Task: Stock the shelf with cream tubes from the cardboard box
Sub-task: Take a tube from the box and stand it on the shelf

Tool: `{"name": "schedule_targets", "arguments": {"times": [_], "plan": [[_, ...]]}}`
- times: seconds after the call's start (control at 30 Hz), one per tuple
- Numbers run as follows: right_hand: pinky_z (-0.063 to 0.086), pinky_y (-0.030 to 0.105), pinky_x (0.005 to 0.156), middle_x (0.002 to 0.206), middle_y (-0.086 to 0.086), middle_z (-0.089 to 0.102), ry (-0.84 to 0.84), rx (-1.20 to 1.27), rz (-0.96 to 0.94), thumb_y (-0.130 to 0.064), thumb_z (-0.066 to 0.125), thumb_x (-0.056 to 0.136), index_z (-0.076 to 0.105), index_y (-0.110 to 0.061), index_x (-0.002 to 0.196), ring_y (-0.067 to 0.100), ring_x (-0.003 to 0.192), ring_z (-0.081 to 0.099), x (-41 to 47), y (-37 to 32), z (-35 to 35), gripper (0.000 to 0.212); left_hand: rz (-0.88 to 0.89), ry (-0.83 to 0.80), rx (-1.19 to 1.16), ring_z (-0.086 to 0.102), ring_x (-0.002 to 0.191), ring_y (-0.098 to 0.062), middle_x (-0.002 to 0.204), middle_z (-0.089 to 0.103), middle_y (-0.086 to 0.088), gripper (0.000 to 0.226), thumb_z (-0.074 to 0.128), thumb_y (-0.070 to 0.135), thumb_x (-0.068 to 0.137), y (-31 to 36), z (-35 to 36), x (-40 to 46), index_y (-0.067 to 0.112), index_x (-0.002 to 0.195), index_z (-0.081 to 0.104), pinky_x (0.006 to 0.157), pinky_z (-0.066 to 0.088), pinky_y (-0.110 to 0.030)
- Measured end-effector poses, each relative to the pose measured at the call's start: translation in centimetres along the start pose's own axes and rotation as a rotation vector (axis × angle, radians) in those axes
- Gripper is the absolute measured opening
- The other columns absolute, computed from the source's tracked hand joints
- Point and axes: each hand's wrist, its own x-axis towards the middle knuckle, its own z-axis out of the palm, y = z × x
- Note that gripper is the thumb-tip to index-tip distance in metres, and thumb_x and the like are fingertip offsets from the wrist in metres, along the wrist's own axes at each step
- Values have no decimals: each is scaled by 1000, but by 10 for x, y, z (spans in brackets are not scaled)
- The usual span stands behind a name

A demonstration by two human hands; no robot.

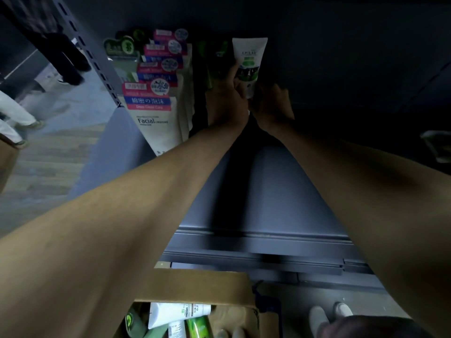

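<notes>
**shelfnoob:** Head view is all we get, so what's going on with your hands at the back of the shelf (pixel 268 191)?

**stockguy:** You've got both arms stretched deep in. Your left hand (pixel 225 103) and right hand (pixel 273 106) meet around the lower end of one white cream tube (pixel 249 62), fingers curled and pressed onto it from both sides. It stands roughly upright, crimped end up, near the shelf's back edge. My guess is you're using two hands because a tube balanced on its cap tips easily, and you're steadying it before letting go.

**shelfnoob:** Why that spot?

**stockguy:** Looks like you're building rows. The facial cleanser tubes (pixel 156 113) run in a file along the shelf's left edge, front to back, and some dark green tubes (pixel 213 57) sit just left of your hand. The white one goes beside those, starting at the back so later ones fill forward. Too dim to say whether its cap is touching the shelf yet.

**shelfnoob:** And the rest of the stock?

**stockguy:** Down in the cardboard box (pixel 200 286), below the shelf's front edge by your feet. You can see a white tube (pixel 178 313) and a green one (pixel 199 325) lying loose in there, so I'd say plenty left. The shelf's middle and right side show nothing standing.
</notes>
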Motion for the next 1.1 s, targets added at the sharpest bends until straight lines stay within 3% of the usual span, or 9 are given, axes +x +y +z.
{"name": "schedule_targets", "arguments": {"times": [0.13,0.23,0.33,0.53,0.67,0.77,0.9,1.1], "plan": [[35,28,73,122,14,64,-26,-2,29,-37,55,96,61,-11,121,34,111,60,0,-3,1,37,11,-22,1,53,126,-22,136,59,-11,47,46,10,100,-1,-2,-1,16,146,43,104,41,-26],[43,30,75,123,15,64,-45,28,50,-39,57,95,60,-9,124,35,112,60,-6,-3,2,42,15,-68,-1,53,127,-24,136,57,-13,47,46,10,99,-2,-9,-5,15,146,43,107,42,-34],[37,31,79,124,16,62,-98,-26,72,-44,52,95,58,-7,124,37,114,57,-21,-2,2,47,36,-96,8,53,127,-26,139,54,-15,44,48,15,100,1,-20,-14,14,144,46,106,44,-39],[41,34,84,116,12,63,-101,-42,108,-45,54,95,61,-10,114,33,110,56,-87,-17,-25,41,123,-197,57,62,116,-18,127,65,-6,39,48,26,101,1,-51,-57,19,139,52,97,49,-34],[45,32,71,98,10,69,-138,-14,159,-41,56,94,64,-8,97,29,94,63,-147,-36,-41,35,165,-295,68,63,113,-20,125,67,-6,40,49,28,101,-2,-86,-88,17,139,52,92,48,-26],[49,25,80,103,5,72,-135,110,227,-39,62,94,67,-10,112,21,98,65,-192,-58,-49,34,195,-370,50,63,112,-20,124,68,-7,41,51,29,100,-6,-117,-110,15,138,53,89,44,-21],[45,20,85,108,3,73,-113,111,287,-40,65,92,63,-11,121,19,103,65,-232,-88,-52,41,290,-440,96,65,107,-23,116,71,-6,39,52,33,99,-17,-152,-132,15,134,56,91,48,-29],[53,35,93,99,1,71,-50,83,341,-36,69,90,62,-9,121,19,98,67,-285,-120,-48,42,319,-480,58,67,96,-18,106,73,1,34,53,34,98,-29,-189,-165,17,127,59,88,52,-38]]}}
